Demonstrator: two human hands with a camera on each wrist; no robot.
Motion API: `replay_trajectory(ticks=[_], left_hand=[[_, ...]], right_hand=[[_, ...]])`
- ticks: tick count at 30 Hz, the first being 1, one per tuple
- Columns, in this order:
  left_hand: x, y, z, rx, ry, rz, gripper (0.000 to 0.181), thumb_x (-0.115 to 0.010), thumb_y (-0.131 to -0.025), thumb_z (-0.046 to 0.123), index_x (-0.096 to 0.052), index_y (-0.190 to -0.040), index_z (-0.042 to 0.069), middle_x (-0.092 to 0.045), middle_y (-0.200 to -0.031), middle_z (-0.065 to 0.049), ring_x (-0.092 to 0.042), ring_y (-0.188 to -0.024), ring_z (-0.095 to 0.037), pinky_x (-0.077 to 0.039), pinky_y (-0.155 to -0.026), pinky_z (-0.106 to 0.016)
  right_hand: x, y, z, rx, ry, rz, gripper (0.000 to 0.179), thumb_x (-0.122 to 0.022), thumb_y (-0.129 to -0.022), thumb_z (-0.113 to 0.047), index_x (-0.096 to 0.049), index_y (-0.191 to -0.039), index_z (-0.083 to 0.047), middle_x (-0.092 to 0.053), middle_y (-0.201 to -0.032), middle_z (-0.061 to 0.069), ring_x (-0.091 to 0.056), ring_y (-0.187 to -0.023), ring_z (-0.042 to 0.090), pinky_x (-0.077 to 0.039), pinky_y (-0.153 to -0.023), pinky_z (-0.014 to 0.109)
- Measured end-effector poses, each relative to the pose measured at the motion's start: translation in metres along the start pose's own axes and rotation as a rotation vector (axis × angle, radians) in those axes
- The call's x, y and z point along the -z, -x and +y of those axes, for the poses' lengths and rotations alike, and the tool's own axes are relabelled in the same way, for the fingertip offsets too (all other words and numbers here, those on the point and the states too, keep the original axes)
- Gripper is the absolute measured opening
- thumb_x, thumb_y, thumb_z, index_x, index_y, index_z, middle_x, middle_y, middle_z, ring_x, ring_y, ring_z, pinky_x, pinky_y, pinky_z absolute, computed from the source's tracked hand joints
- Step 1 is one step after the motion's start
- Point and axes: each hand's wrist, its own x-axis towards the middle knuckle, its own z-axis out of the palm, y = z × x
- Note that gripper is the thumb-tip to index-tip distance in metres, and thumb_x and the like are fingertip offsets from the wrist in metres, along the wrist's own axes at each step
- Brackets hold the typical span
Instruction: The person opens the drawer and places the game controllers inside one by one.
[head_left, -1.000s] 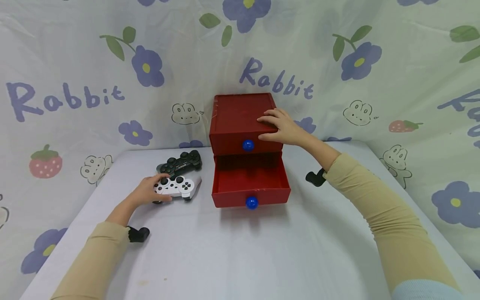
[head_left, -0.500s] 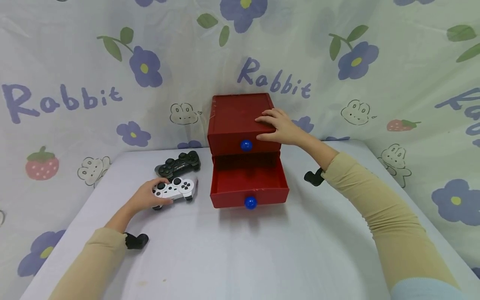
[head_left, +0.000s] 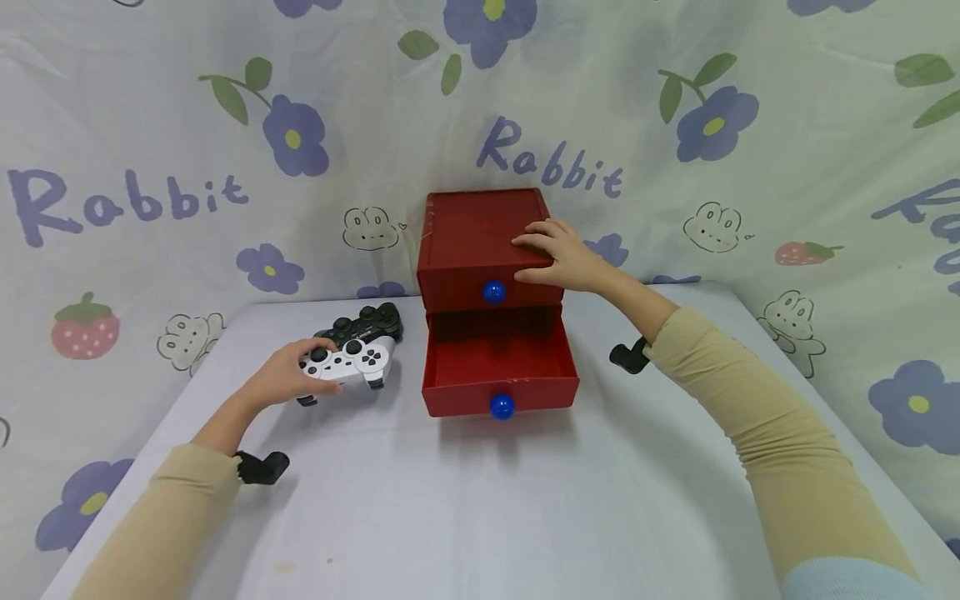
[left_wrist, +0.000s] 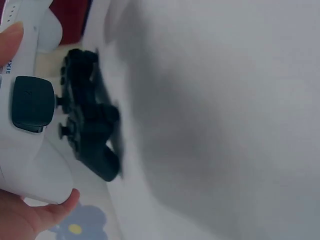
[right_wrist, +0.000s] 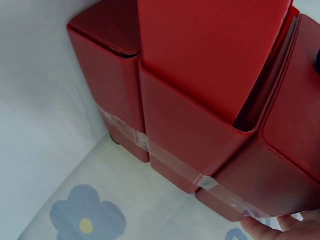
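My left hand [head_left: 285,375] grips a white game controller [head_left: 348,364] by its left end, thumb at the near side and fingers at the far side. A black game controller [head_left: 378,318] lies on the table just behind; in the left wrist view it sits on the cloth, lower than the white one. My right hand [head_left: 566,258] rests on the upper right edge of a red drawer cabinet [head_left: 480,225], fingers spread over its top and thumb along the front. Below the top drawer, another drawer [head_left: 457,400] with a blue knob [head_left: 502,407] is pulled out, its inside bare.
A printed cloth backdrop [head_left: 360,150] hangs behind the cabinet. A white cloth [head_left: 420,517] covers the table. Small black wrist cameras [head_left: 262,468] stick out beside both forearms. The right wrist view shows a third tier [right_wrist: 105,75] beneath the pulled-out drawer.
My left hand has lifted the white controller off the table and slightly back, so it now overlaps the black one more. My right hand and the cabinet stay in place.
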Motion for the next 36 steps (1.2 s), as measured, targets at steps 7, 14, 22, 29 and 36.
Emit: replay_trajectory(ticks=[7, 14, 22, 29, 36], left_hand=[[0.017, -0.002, 0.016, -0.028, -0.029, 0.008, 0.061, -0.072, -0.056, 0.042, -0.047, -0.106, 0.017, -0.049, -0.102, -0.011, -0.043, -0.083, -0.023, -0.035, -0.065, -0.032], [0.032, -0.001, 0.030, -0.019, -0.046, 0.015, 0.062, -0.071, -0.057, 0.043, -0.047, -0.107, 0.016, -0.050, -0.099, -0.010, -0.043, -0.082, -0.022, -0.034, -0.066, -0.031], [0.044, 0.000, 0.051, -0.028, -0.051, 0.015, 0.059, -0.072, -0.056, 0.041, -0.048, -0.105, 0.019, -0.049, -0.098, -0.008, -0.044, -0.079, -0.022, -0.036, -0.062, -0.029], [0.048, -0.001, 0.072, -0.071, -0.049, 0.021, 0.058, -0.073, -0.055, 0.042, -0.049, -0.102, 0.018, -0.050, -0.098, -0.008, -0.044, -0.081, -0.022, -0.035, -0.063, -0.030], [0.048, -0.002, 0.093, -0.115, -0.029, 0.022, 0.056, -0.074, -0.055, 0.039, -0.051, -0.100, 0.017, -0.049, -0.098, -0.008, -0.044, -0.080, -0.022, -0.037, -0.064, -0.031]], right_hand=[[0.000, 0.000, 0.001, 0.000, -0.003, 0.000, 0.054, -0.057, -0.073, -0.039, -0.043, -0.121, -0.018, -0.028, -0.129, 0.006, -0.012, -0.121, 0.023, -0.020, -0.094, 0.045], [-0.001, -0.001, 0.003, 0.003, 0.002, 0.003, 0.054, -0.057, -0.073, -0.040, -0.043, -0.120, -0.019, -0.028, -0.129, 0.005, -0.012, -0.121, 0.022, -0.019, -0.094, 0.045], [-0.001, -0.001, 0.002, 0.014, 0.009, 0.010, 0.053, -0.057, -0.072, -0.040, -0.044, -0.120, -0.019, -0.030, -0.128, 0.006, -0.015, -0.119, 0.022, -0.022, -0.093, 0.044], [-0.001, -0.002, 0.002, 0.004, 0.005, 0.011, 0.054, -0.058, -0.072, -0.040, -0.044, -0.120, -0.019, -0.030, -0.128, 0.006, -0.016, -0.119, 0.022, -0.023, -0.093, 0.043], [-0.001, -0.001, 0.001, -0.009, 0.003, 0.008, 0.054, -0.057, -0.072, -0.040, -0.044, -0.120, -0.019, -0.029, -0.128, 0.005, -0.016, -0.119, 0.022, -0.024, -0.092, 0.043]])
